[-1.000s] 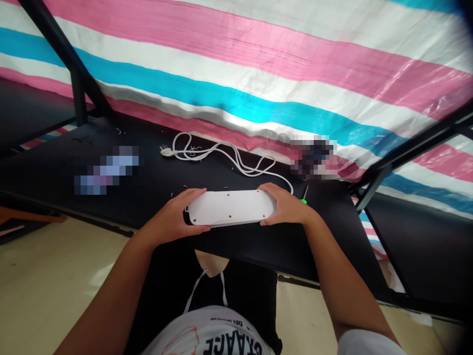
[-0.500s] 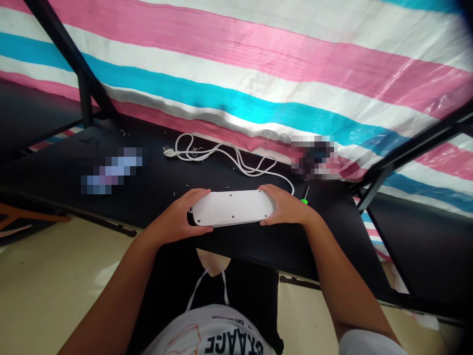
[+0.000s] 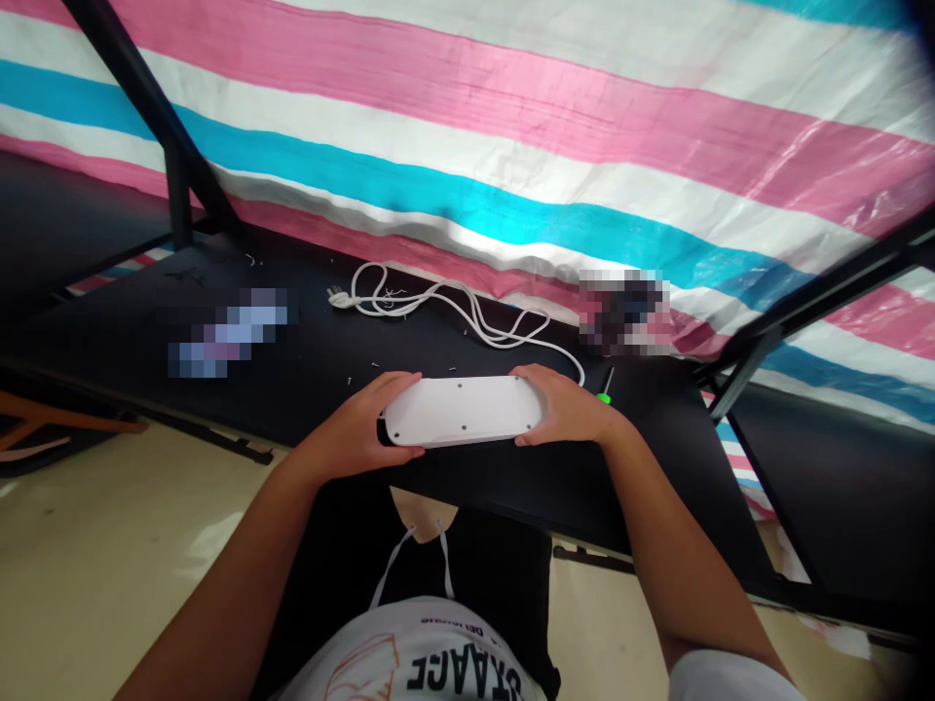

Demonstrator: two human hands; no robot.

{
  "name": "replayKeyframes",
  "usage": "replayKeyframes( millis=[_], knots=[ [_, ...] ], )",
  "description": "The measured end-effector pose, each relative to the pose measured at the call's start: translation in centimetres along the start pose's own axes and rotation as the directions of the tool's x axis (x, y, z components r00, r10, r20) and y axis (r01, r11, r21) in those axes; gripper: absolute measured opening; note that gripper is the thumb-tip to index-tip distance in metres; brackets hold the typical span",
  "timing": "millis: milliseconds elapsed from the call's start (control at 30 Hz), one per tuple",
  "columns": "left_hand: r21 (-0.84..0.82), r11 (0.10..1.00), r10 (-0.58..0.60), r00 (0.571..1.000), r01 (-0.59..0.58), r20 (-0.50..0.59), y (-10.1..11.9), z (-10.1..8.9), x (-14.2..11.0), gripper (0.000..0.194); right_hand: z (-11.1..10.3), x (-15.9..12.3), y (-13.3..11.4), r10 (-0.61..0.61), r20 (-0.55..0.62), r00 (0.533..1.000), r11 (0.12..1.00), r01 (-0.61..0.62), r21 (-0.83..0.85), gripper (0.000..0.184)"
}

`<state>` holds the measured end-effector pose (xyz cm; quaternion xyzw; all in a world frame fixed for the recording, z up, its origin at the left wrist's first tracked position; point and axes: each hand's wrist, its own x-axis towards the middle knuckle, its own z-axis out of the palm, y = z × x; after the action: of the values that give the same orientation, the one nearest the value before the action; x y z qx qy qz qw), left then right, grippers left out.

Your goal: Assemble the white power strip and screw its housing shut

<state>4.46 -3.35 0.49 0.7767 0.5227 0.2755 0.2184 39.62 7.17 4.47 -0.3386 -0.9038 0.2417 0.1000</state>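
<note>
Head view: a broad plastic sheet striped in pink, white and blue (image 3: pixel 511 88) is being seen behind a long, flat black table (image 3: pixel 511 477), which is being flanked by black metal bars (image 3: pixel 137 83). Below the table's near edge, a white short-sleeved shirt printed with dark letters (image 3: pixel 409 643) is being worn by the person. Across the table's far part, a long white power cord (image 3: pixel 501 345) is being seen lying in loose loops. Nearer the person, an oblong white casing with rounded ends (image 3: pixel 460 409) is being held over the table; whether it is being supported by the tabletop cannot be told. Its left end is being clasped by the left hand (image 3: pixel 365 424), its right end by the right hand (image 3: pixel 562 407), by which the cord's near end is being hidden. Just beyond the right hand, a thin screwdriver with a bright green handle (image 3: pixel 604 398) is being partly covered. At the cord's left end, a white three-pin plug (image 3: pixel 338 298) is being shown. Beyond the casing, small metal screws (image 3: pixel 375 365) are being seen scattered apart.
</note>
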Motion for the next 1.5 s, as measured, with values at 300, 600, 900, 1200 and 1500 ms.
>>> replayKeyframes(
  millis=[300, 600, 900, 1200, 1500],
  knots=[
    [-0.020, 1.000, 0.002, 1.000, -0.002, 0.006, -0.32, -0.22, -0.04, 0.096, -0.17, -0.05, -0.25, 0.002, -0.012, 1.000, 0.999, -0.001, 0.038, 0.085],
    [-0.020, 1.000, 0.003, 1.000, -0.003, 0.019, -0.15, -0.26, -0.12, 0.093, 0.05, 0.11, -0.04, -0.008, -0.006, 1.000, 0.999, 0.008, 0.043, 0.086],
    [-0.016, 1.000, 0.014, 0.999, -0.015, -0.038, -0.08, -0.16, -0.05, 0.093, -0.10, 0.10, -0.59, -0.032, -0.035, 0.999, 0.999, 0.033, 0.031, 0.086],
    [-0.014, 1.000, 0.011, 0.997, -0.012, -0.072, 0.28, -0.25, -0.19, 0.091, -0.01, 0.07, -0.17, -0.020, -0.045, 0.999, 0.999, 0.022, 0.049, 0.089],
    [0.009, 1.000, 0.023, 0.997, -0.022, -0.076, 0.18, -0.06, -0.29, 0.090, 0.02, 0.03, 0.04, -0.036, -0.034, 0.999, 0.997, 0.038, 0.060, 0.090]
  ],
)
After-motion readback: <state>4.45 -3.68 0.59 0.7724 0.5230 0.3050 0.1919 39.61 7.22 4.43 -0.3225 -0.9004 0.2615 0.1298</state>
